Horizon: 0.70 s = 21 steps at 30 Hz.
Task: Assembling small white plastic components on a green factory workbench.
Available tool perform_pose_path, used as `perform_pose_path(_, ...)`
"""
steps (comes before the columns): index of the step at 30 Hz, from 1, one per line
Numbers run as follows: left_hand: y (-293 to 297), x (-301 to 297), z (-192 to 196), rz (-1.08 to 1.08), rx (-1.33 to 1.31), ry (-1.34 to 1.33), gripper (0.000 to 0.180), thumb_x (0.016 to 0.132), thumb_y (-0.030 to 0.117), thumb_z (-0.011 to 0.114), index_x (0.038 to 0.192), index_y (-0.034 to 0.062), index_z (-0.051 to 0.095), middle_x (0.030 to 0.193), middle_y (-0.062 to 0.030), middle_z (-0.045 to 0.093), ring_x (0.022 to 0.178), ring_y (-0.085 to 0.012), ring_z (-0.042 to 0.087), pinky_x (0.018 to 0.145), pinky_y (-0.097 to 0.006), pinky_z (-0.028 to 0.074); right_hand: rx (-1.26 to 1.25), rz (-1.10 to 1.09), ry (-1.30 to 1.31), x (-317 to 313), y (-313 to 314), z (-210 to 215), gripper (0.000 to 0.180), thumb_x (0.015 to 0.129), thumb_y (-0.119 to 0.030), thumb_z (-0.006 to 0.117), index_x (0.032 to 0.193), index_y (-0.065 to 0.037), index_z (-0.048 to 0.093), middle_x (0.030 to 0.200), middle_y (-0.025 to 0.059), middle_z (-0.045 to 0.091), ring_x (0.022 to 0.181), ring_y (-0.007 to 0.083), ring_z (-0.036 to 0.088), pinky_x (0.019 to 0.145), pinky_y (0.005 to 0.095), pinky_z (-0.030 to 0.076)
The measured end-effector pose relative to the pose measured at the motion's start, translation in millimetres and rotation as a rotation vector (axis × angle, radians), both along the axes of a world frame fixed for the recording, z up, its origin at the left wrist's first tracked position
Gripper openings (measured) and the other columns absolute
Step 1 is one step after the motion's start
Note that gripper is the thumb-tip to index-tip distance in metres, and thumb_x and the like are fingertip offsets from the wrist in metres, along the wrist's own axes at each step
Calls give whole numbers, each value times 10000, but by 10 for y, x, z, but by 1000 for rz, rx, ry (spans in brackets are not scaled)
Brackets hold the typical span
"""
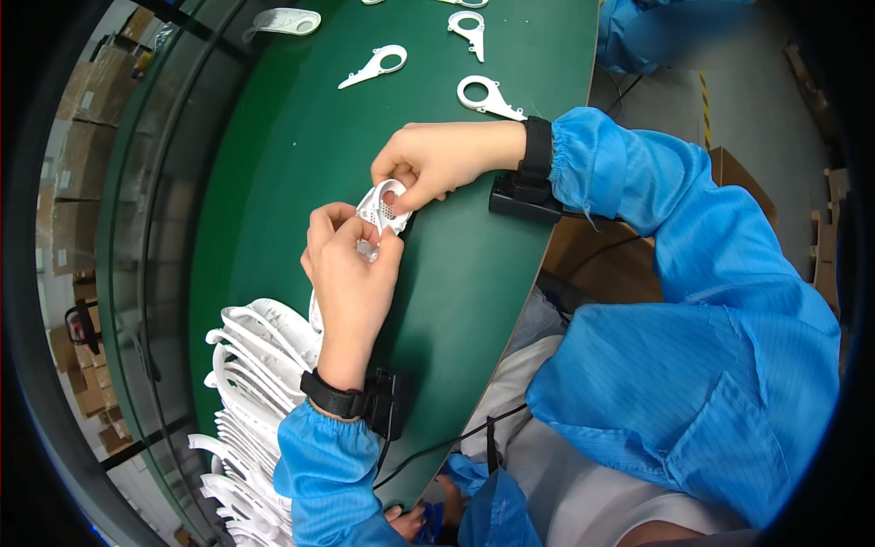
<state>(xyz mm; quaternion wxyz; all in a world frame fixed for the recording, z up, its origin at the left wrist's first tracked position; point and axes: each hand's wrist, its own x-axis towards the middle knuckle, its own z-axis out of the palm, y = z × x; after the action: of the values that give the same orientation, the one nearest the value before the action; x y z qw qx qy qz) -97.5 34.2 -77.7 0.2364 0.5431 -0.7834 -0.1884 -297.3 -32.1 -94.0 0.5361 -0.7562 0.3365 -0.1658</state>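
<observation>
Between my two hands is a small white plastic part (372, 210) with a rounded rim and a patch of small holes. My left hand (351, 260) pinches its near end between thumb and fingers. From the right, my right hand (442, 162) grips the far rim, its thumb reaching over the opening. The fingers cover much of the part. Just beyond them on the green table (273, 182) lie loose white ring-headed pieces with tapering tails, one (371, 70) ahead of my hands and another (497, 102) beside my right wrist.
A stack of curved white plastic pieces (264, 365) stands near left, beside my left forearm. More white parts (290, 20) lie at the table's far end. Another person's blue sleeve (622, 36) shows at far right. A black cable (447, 444) runs from my left wrist.
</observation>
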Motion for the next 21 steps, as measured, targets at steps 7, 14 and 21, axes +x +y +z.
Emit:
perform_pose_path(7,-56,-14,31,30,92,30,178,738,144,661,665,13,564,1024,-104,532,972,-252,525,877,-363,347,-330,83,6,33,-141,94,250,715,-170,727,878,-20,611,591,62,548,546,165,542,517,324,402)
perform_pose_path(14,-103,-39,-160,-63,-138,15,261,672,182,685,889,39,664,966,-141,561,933,-329,552,778,-460,468,-643,295,-6,124,-285,-16,446,665,-201,745,1051,-79,557,821,131,651,744,339,634,623,433,480)
perform_pose_path(21,25,-51,250,69,280,-72,416,725,132,698,1023,9,435,1091,-212,489,923,-451,587,782,-490,493,-448,356,395,238,-196,299,501,607,-225,739,1075,-74,642,800,150,671,720,327,638,645,395,495)
